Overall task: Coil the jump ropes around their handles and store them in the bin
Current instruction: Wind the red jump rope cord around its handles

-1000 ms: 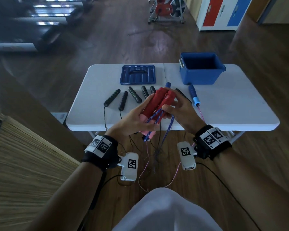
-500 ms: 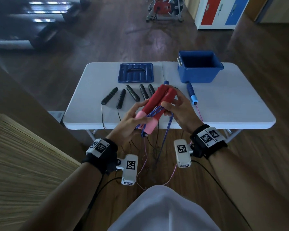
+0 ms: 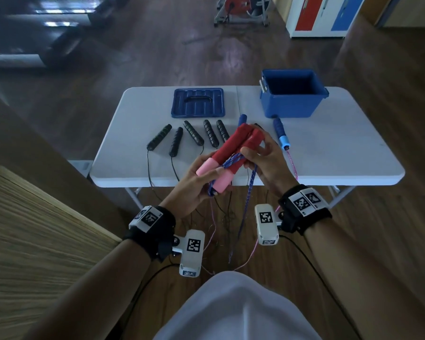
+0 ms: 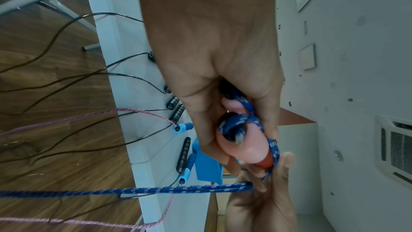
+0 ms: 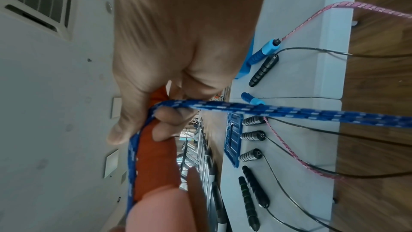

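The pair of red foam handles with pink end caps (image 3: 227,153) is held side by side in the air above the near edge of the white folding table (image 3: 341,158). The pink cap ends are gripped by the left hand (image 3: 194,185), its fingers curled round them. The blue-and-white braided rope (image 3: 249,187) is pinched against the red foam by the right hand (image 3: 263,160), thumb and fingers closed on it; from there the doubled rope hangs towards the wooden floor.

The winding appears barely begun, only a first pass being seen across the handles. To be done well, the two handles should be kept parallel and clamped firmly, the rope kept taut as it is laid, and each turn set just beside the last rather than piled. The hanging slack should be fed gradually so that it is not snagged on the thin black cords draped over the table edge.

Counted in the head view: one red-handled rope in hand. On the table, five black ribbed handles (image 3: 193,133) are plainly seen, and a sixth is partly hidden behind the hands. Two blue foam handles (image 3: 280,133) with a pink braided rope (image 3: 292,163) are laid near the single open blue plastic bin (image 3: 290,106), into which nothing can be seen stored. One blue ribbed lid (image 3: 198,103) is laid flat beside it.
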